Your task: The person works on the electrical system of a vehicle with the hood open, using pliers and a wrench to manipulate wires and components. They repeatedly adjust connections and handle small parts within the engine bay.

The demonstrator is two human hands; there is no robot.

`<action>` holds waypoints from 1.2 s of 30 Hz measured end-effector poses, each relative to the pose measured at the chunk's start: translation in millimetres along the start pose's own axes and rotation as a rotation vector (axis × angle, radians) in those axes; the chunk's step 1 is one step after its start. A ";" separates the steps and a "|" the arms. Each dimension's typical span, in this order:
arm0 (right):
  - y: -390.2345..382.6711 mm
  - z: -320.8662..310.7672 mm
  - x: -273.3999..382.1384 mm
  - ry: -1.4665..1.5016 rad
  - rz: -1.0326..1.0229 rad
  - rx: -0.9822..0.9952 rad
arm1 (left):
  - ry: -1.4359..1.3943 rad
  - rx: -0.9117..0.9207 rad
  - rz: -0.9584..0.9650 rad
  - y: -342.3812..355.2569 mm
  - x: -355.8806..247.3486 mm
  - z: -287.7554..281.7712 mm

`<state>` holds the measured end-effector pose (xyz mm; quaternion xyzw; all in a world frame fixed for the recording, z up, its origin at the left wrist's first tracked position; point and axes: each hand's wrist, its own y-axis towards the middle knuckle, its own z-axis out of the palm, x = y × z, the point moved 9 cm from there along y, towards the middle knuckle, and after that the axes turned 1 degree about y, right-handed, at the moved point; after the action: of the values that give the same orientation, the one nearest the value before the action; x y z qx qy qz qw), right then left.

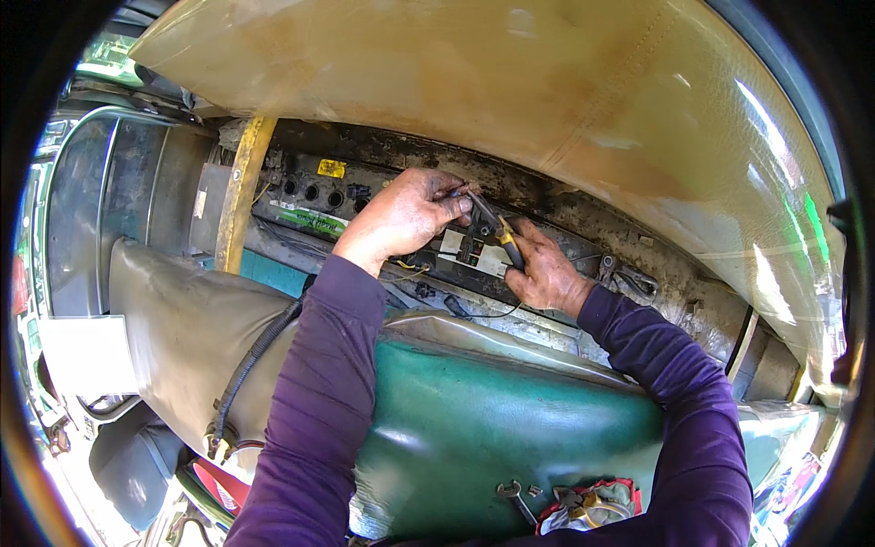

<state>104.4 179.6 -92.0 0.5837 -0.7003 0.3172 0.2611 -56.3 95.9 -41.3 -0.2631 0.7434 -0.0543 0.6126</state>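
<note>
Over a long dark compartment, my left hand [410, 214] pinches what looks like a frayed brownish wire end [468, 189] between thumb and fingers. My right hand [547, 269] grips pliers [506, 235] with black and yellow handles. Their jaws point up and left, meeting the wire close to my left fingertips. Whether the jaws are fully closed on it is too small to tell. Beneath both hands lies a dirty black battery [360, 202] with a green label [310, 221] and round openings along its top. Thin loose cables [415, 268] run along its near side.
A tilted tan seat cushion [437, 64] overhangs the compartment's far side. A yellow upright bar [242, 196] stands left. Nearer are a green padded seat [492, 419] bearing a wrench [516, 497] and a red-edged cloth bundle [592, 506], and a black corrugated hose [255, 351].
</note>
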 end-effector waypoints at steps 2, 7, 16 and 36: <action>-0.9 -4.3 12.3 0.071 -0.022 0.010 | 0.034 0.008 0.008 0.5 -1.9 3.3; -25.9 -12.3 28.8 0.448 0.443 0.189 | 0.207 -0.064 0.037 4.6 -2.7 10.8; -6.1 -70.1 63.1 1.077 1.205 0.494 | 0.674 -0.178 0.181 -3.3 -11.9 27.1; 28.4 -2.3 -43.5 -0.235 0.002 -0.082 | 0.370 -0.371 0.160 -3.9 -28.9 -15.2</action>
<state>84.4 213.0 -126.4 0.6048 -0.7392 0.2178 0.2007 -66.0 102.1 -10.6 -0.2971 0.8583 0.0841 0.4098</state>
